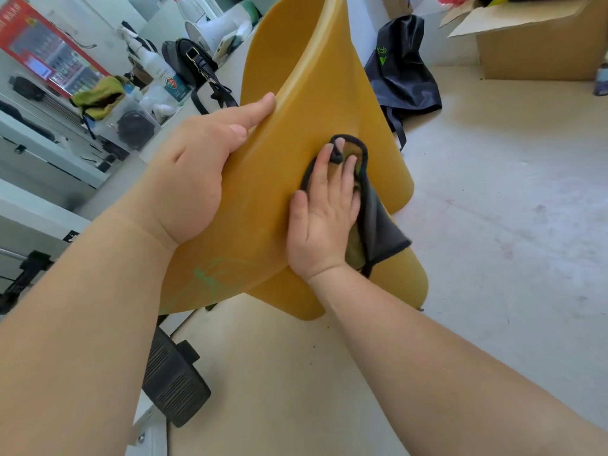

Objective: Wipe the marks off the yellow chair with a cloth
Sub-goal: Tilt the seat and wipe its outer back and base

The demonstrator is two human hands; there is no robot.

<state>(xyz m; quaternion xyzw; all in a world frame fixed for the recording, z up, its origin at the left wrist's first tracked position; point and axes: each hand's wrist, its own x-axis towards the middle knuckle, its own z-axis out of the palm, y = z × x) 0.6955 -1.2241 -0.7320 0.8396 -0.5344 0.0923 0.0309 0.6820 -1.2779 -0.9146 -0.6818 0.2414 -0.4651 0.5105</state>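
Note:
The yellow chair fills the middle of the head view, its curved shell facing me. My left hand grips the shell's left edge, thumb on the front, fingers wrapped behind. My right hand lies flat with straight fingers on a dark grey cloth, pressing it against the chair's surface. One corner of the cloth hangs loose to the right. Faint green marks show on the shell low down, below my left wrist.
A black bag lies on the floor behind the chair, and an open cardboard box stands at the back right. To the left is a cluttered desk with bottles and bags. A black chair base sits below.

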